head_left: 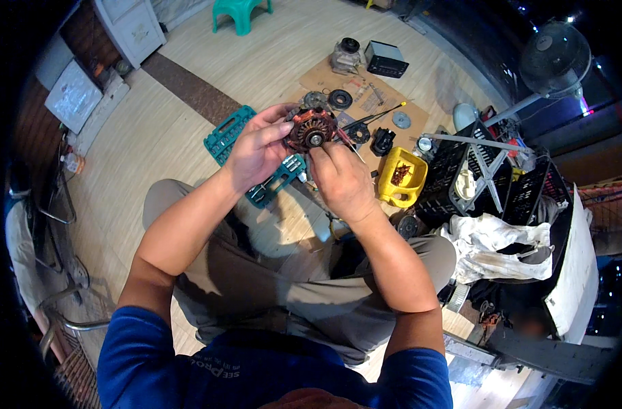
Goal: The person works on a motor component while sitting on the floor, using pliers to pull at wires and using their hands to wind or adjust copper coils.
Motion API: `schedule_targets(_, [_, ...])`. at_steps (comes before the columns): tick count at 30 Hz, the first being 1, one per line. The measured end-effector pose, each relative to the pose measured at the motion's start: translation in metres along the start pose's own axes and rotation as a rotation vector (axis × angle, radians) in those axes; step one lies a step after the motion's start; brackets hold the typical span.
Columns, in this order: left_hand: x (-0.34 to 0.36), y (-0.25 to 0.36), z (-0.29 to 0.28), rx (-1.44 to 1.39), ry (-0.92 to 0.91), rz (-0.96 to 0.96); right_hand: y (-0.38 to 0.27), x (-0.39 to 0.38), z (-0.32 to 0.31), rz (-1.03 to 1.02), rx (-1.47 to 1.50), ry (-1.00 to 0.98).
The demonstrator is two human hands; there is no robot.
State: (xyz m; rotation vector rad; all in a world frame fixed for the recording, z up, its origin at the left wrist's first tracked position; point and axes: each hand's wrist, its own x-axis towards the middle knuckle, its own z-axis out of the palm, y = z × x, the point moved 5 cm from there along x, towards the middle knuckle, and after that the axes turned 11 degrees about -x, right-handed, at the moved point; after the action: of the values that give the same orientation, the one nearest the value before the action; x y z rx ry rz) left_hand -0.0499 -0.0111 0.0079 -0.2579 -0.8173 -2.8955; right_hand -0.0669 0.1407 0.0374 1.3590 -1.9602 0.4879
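A: Hands first, head view.
B: Left hand (260, 140) half-closed, fingers around the rim of a copper-wound alternator core (313, 129), thumb on its face. Right hand (344, 180) curled, fingertips at the core's near edge.
A: Right one gripping anything?
B: Can't tell, its fingers hide that. A thin red tool (347, 141) shows just behind them.
A: Where's the core? Use the yellow cut-open jug (414, 185) as landmark.
B: Held up, left of the jug and a bit farther from the person. Jug has small reddish-brown bits (401, 174) in it, too small to name.
A: Rest?
B: Teal socket-set case (237, 116) lies open, well left of the jug. Cardboard sheet (420, 112) beyond the jug, with a black pulley-like ring (340, 107). Black box-shaped unit (386, 65) farther beyond.
A: Right side?
B: Black plastic crate (440, 194) just right of the jug; white cloth (491, 252) right and nearer the person.
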Motion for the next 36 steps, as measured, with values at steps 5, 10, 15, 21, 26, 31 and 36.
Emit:
schedule_targets(5, [-0.0005,0.0015,-0.0025,-0.066,-0.038,-0.013,-0.0029,0.0024,-0.0042,-0.014,0.035,-0.007])
schedule_targets(10, [-0.0001,0.0008,-0.0038,-0.072,-0.039,-0.013,-0.0032,0.0028,-0.0059,-0.014,0.025,-0.007])
schedule_targets(15, [0.0004,-0.0005,-0.0037,-0.086,-0.053,-0.023,-0.0023,0.0025,-0.0064,-0.043,0.014,0.023])
schedule_targets(21, [0.0007,0.0012,-0.0027,-0.082,-0.073,0.007,-0.0007,0.0022,-0.0042,-0.042,0.017,0.034])
schedule_targets(26, [0.0000,0.0022,-0.0037,-0.063,-0.048,-0.010,0.0008,0.0015,-0.0036,-0.023,0.013,0.051])
schedule_targets(31, [0.0002,0.0016,-0.0019,-0.074,-0.053,0.010,0.0013,-0.0005,-0.0017,-0.007,0.022,0.032])
schedule_targets(36, [0.0007,0.0024,-0.0005,-0.053,-0.012,-0.005,0.0002,0.0003,0.0006,0.028,0.055,0.019])
